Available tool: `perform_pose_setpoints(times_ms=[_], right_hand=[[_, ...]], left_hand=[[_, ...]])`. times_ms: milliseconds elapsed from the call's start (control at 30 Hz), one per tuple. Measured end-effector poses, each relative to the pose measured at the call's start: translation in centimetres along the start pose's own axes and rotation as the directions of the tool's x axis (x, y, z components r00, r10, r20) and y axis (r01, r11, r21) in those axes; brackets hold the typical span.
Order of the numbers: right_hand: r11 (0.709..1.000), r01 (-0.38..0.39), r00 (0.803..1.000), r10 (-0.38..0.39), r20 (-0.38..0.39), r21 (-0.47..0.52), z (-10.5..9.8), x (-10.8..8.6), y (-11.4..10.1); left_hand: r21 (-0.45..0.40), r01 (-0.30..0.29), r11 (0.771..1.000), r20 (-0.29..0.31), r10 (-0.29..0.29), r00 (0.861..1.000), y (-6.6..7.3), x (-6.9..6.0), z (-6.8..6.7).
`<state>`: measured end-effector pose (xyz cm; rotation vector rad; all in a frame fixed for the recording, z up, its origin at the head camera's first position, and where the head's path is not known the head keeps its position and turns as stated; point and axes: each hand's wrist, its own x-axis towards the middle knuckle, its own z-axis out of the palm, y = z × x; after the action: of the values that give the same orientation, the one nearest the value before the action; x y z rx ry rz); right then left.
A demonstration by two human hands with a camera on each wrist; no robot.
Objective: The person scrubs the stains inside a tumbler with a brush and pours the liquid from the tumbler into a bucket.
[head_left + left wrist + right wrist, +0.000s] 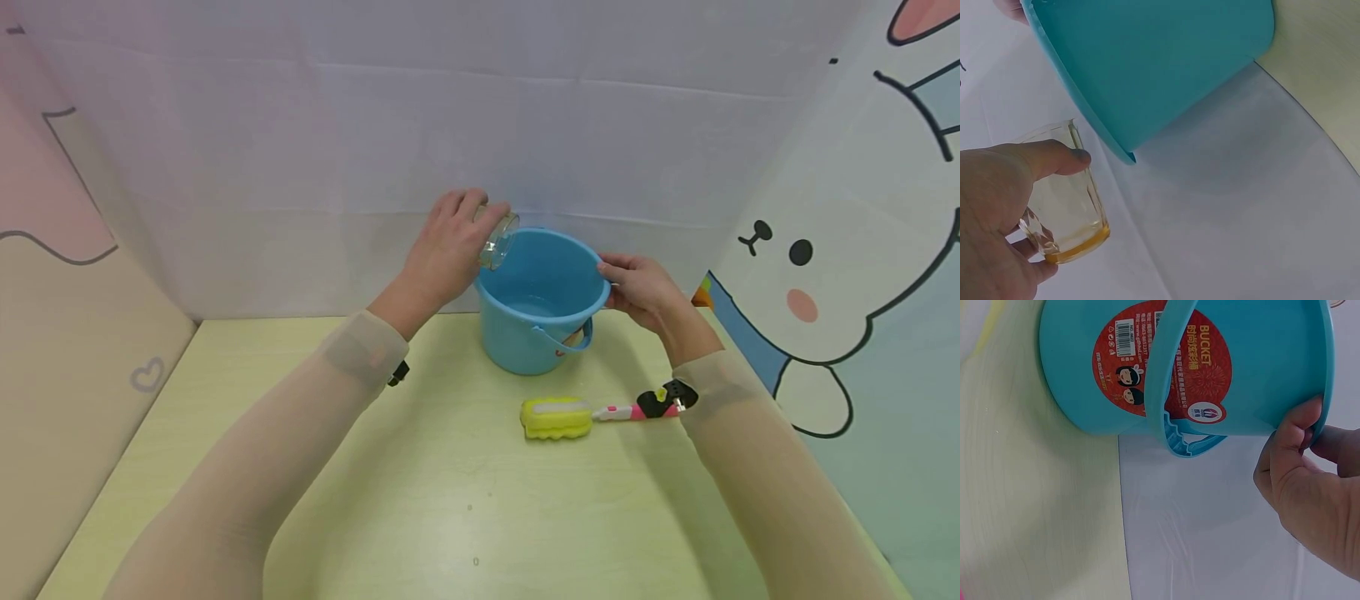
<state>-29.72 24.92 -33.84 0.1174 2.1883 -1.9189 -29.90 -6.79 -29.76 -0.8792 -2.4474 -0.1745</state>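
Note:
A clear glass (500, 242) is gripped in my left hand (450, 246), tilted beside the left rim of a light blue bucket (517, 342). In the left wrist view, the thumb lies along the glass (1066, 206), which shows an amber band at one end. My right hand (641, 287) pinches the bucket's right rim between thumb and fingers, seen closely in the right wrist view. The bucket stands upright on the table, its handle (1160, 381) hanging down over a red round label (1207, 369). A little water seems to lie inside; I cannot be sure.
A bottle brush with a yellow sponge head (557, 418) and a pink and white handle (622, 412) lies in front of the bucket, partly under my right wrist. Small drops (476, 562) dot the pale table (420, 483). A white sheet (337, 167) rises behind.

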Motion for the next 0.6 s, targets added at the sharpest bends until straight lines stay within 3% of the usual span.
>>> perform_pose_setpoints(times_ms=[600], right_hand=[[1.000, 0.009, 1.000, -0.009, 0.000, -0.002, -0.07, -0.09, 0.12]], left_hand=[[0.067, -0.090, 0.994, -0.068, 0.094, 0.993, 0.09, -0.14, 0.38]])
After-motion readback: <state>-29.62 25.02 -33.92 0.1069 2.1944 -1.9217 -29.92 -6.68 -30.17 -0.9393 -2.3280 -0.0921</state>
